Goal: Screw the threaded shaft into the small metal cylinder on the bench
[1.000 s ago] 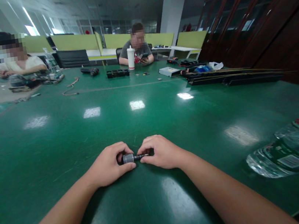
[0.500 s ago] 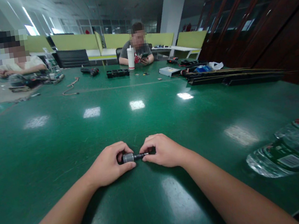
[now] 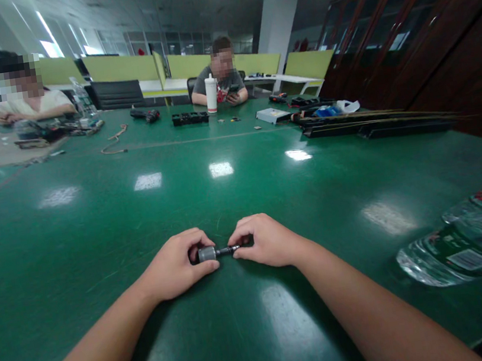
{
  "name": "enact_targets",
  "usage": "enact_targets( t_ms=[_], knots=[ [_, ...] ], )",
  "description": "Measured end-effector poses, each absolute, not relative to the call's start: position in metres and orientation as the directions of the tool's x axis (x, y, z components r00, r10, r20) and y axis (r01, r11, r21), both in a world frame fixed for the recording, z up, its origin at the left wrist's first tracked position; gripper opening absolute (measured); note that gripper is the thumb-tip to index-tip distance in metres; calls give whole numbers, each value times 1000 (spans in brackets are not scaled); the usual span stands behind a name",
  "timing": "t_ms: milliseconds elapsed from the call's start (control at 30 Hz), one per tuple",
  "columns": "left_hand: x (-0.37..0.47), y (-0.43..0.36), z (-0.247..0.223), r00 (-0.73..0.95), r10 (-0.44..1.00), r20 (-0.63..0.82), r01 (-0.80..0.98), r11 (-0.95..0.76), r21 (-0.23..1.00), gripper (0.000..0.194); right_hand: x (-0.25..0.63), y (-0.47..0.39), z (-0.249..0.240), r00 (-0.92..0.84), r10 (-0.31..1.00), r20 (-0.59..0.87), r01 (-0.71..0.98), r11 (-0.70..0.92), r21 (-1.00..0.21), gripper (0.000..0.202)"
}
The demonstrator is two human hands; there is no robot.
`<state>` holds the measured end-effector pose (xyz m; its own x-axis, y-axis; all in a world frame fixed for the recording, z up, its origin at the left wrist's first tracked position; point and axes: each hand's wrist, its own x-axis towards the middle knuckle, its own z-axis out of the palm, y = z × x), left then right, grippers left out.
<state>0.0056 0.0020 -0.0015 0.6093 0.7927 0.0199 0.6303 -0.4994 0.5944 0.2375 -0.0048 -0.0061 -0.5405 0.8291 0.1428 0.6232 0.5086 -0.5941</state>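
Faced a green table (image 3: 187, 182), with a person in a grey top (image 3: 197, 91) far beyond the tool (image 3: 209, 253) and bottles (image 3: 471, 258) well to the right of the tool. Held the tool low between both hands; could not tell whether touching the table. Wrapped the left hand (image 3: 176, 264) around the thick grey end of the tool, with the thumb on the near side. Pinched the thin end narrowly in the fingertips of the right hand (image 3: 265, 240); could not tell how firmly. Judged a slip likeliest there, given so slim an end and so small a contact. Risked tilting the tool, if pressing off line on the right while bracing loosely on the left. Risked also a roll along the table after any drop, given so smooth a finish.
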Motion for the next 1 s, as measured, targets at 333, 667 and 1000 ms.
enact_targets(
  t_ms=[333, 667, 1000],
  knots=[
    [5, 2, -1, 610, 792, 18, 630, -499, 596, 21, 239, -5, -5, -527, 841, 123, 622, 480, -618, 14],
    [4, 2, 0, 607, 794, 23, 630, -499, 595, 23, 244, -4, -2, -523, 846, 101, 632, 465, -620, 14],
    [4, 2, 0, 609, 793, 27, 624, -499, 602, 22, 248, -2, 0, -526, 848, 67, 645, 449, -619, 14]
  ],
)
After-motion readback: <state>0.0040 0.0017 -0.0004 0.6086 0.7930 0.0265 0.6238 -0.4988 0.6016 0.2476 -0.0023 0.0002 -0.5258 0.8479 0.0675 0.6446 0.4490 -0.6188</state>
